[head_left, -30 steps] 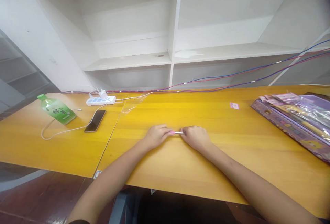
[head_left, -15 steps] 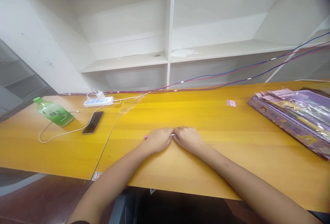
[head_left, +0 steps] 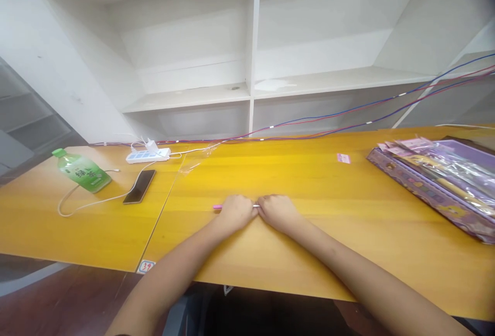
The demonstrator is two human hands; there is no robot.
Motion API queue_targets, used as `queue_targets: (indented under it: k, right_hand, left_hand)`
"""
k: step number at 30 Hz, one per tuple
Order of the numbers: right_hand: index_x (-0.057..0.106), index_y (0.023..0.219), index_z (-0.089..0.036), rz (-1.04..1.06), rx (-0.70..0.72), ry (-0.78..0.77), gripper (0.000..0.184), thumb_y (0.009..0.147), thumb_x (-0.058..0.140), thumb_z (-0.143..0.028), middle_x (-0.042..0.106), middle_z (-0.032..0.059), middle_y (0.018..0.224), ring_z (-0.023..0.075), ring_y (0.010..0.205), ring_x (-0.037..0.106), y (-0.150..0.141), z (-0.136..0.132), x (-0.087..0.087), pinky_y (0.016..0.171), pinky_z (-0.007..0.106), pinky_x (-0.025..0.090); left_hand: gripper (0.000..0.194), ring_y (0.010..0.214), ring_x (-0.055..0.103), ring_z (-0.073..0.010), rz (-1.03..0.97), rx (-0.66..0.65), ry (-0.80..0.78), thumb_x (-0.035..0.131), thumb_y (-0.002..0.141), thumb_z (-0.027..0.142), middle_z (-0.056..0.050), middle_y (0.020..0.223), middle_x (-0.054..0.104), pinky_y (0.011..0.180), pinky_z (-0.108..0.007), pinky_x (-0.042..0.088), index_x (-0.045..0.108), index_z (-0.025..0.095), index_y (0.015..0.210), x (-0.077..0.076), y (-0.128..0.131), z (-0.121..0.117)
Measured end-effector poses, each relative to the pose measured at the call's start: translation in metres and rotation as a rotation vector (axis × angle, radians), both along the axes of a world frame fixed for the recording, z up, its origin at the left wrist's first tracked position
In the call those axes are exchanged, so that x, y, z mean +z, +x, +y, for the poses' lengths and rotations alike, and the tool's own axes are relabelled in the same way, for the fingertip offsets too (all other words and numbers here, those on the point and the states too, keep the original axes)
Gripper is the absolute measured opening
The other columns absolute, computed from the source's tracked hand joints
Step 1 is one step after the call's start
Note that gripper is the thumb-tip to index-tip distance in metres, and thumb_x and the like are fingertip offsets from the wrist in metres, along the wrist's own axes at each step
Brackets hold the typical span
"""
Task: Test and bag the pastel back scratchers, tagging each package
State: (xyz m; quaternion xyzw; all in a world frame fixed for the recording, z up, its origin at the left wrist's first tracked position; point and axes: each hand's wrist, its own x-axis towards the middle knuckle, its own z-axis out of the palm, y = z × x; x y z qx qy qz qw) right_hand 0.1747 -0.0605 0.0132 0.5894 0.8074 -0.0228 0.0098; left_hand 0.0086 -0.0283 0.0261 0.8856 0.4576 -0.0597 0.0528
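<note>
Both my hands rest on the yellow wooden table (head_left: 348, 207), knuckles nearly touching. My left hand (head_left: 235, 211) is closed round a thin pink pen (head_left: 217, 206), whose pink end sticks out to the left of the fist. My right hand (head_left: 276, 211) is closed on the other end of the same pen; a short silvery piece shows between the two fists. The rest of the pen is hidden by my fingers.
A green bottle (head_left: 82, 171) lies at the far left beside a dark phone (head_left: 139, 193) on a white cable, with a white power strip (head_left: 148, 155) behind. A purple box of wrapped stationery (head_left: 433, 181) sits at the right. A small pink tag (head_left: 343, 158) lies mid-table.
My hands have come together: the gap that showed the pen a second ago has closed, and the pink end now pokes out left of my left fist.
</note>
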Motion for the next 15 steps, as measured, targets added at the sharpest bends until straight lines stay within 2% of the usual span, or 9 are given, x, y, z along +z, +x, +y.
queue_targets:
  k: [3, 6, 9, 12, 15]
  right_hand:
    - [0.076, 0.104, -0.014, -0.033, 0.007, -0.004, 0.036, 0.106, 0.042, -0.025, 0.079, 0.0188, 0.103, 0.0252, 0.096, 0.077, -0.004, 0.001, 0.0, 0.081, 0.029, 0.051]
    - [0.077, 0.102, -0.014, -0.071, 0.032, 0.011, 0.037, 0.107, 0.042, -0.024, 0.08, 0.0195, 0.1, 0.0252, 0.093, 0.078, -0.009, 0.006, 0.005, 0.08, 0.028, 0.053]
    - [0.077, 0.097, -0.013, -0.112, 0.031, 0.04, 0.034, 0.104, 0.045, -0.018, 0.079, 0.0199, 0.094, 0.0257, 0.088, 0.079, -0.003, 0.015, 0.02, 0.076, 0.029, 0.053]
    - [0.076, 0.098, -0.012, -0.148, -0.013, 0.075, 0.033, 0.104, 0.044, -0.018, 0.079, 0.0198, 0.092, 0.0269, 0.087, 0.079, 0.035, 0.02, 0.045, 0.073, 0.03, 0.051]
    - [0.075, 0.1, -0.012, -0.187, -0.087, 0.12, 0.036, 0.107, 0.04, -0.02, 0.078, 0.0191, 0.092, 0.0276, 0.086, 0.077, 0.105, 0.011, 0.069, 0.068, 0.029, 0.046]
  left_hand:
    - [0.049, 0.083, 0.077, -0.0314, 0.032, 0.021, 0.017, 0.048, 0.104, 0.05, -0.021, 0.09, 0.078, 0.076, -0.039, 0.057, 0.083, 0.016, 0.095, 0.0, -0.001, 0.0]
    - [0.046, 0.088, 0.077, -0.0318, 0.075, 0.015, 0.04, 0.045, 0.106, 0.041, -0.022, 0.095, 0.078, 0.079, -0.04, 0.057, 0.082, 0.015, 0.099, 0.004, -0.001, 0.005]
    - [0.038, 0.089, 0.077, -0.032, 0.112, 0.021, 0.068, 0.048, 0.103, 0.032, -0.022, 0.096, 0.078, 0.079, -0.04, 0.058, 0.082, 0.015, 0.101, 0.018, -0.011, 0.021]
    - [0.037, 0.088, 0.077, -0.0315, 0.147, 0.061, 0.114, 0.048, 0.102, 0.029, -0.022, 0.095, 0.078, 0.08, -0.04, 0.057, 0.081, 0.013, 0.101, 0.047, -0.048, 0.045]
    - [0.04, 0.093, 0.076, -0.0307, 0.159, 0.112, 0.193, 0.042, 0.104, 0.027, -0.022, 0.101, 0.078, 0.084, -0.038, 0.055, 0.079, 0.012, 0.101, 0.08, -0.111, 0.063]
